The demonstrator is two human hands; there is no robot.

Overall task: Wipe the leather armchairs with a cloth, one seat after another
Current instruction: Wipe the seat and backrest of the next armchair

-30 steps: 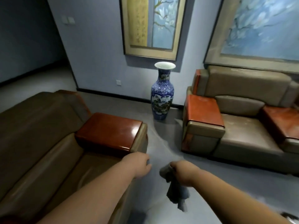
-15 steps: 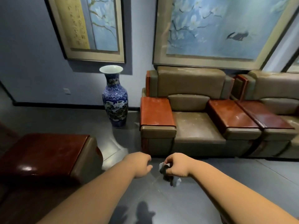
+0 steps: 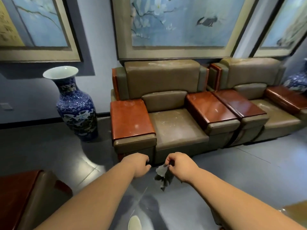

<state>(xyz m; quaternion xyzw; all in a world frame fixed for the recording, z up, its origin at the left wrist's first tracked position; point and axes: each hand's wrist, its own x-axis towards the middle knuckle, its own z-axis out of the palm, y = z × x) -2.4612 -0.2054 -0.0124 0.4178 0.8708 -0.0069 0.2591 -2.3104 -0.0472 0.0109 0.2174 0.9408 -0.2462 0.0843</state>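
Observation:
A brown leather armchair [image 3: 176,128] with red wooden armrests stands against the wall straight ahead, its seat dusty and streaked. A second matching armchair [image 3: 272,117] joins it on the right. My right hand [image 3: 180,166] pinches a small dark grey cloth [image 3: 163,175] that hangs down over the floor, in front of the first chair's base. My left hand [image 3: 138,166] hovers beside it with its fingers curled, holding nothing I can see. Both hands are held out in the air, short of the seat.
A tall blue and white vase [image 3: 74,105] stands on the floor left of the armchair. Another vase [image 3: 297,82] shows at the far right. The armrest of another chair [image 3: 21,196] fills the lower left corner. Framed paintings hang above. Glossy grey floor [image 3: 249,171] lies between.
The view has swung right, away from the left armchair, and closer to the armchairs on the wall. Both hands stay out in front, the right still holding the cloth.

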